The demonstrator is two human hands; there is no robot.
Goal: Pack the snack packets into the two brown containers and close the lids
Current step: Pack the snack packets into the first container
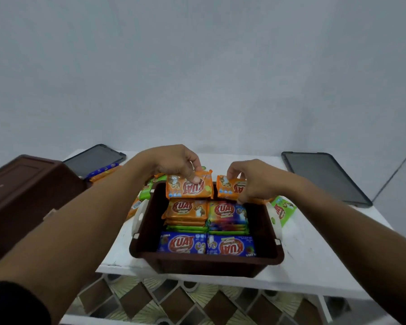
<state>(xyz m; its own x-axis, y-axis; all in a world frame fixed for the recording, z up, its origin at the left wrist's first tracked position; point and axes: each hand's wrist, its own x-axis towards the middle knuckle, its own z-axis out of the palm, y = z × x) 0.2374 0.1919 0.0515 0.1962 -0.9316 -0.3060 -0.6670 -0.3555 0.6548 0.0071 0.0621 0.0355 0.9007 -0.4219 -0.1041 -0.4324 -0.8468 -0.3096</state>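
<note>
The left grip (174, 164) pinches an orange packet (185, 189) and the right grip (253, 181) pinches a second packet (227, 188), both hanging just below the grips over the far end of the brown container (204, 261), where each should drop flat into whatever gap remains, seemingly narrow.

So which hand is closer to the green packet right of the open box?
Right. The right hand, pinching an orange packet, is just left of the green packet; the left hand pinches another orange packet farther left, over the box.
</note>
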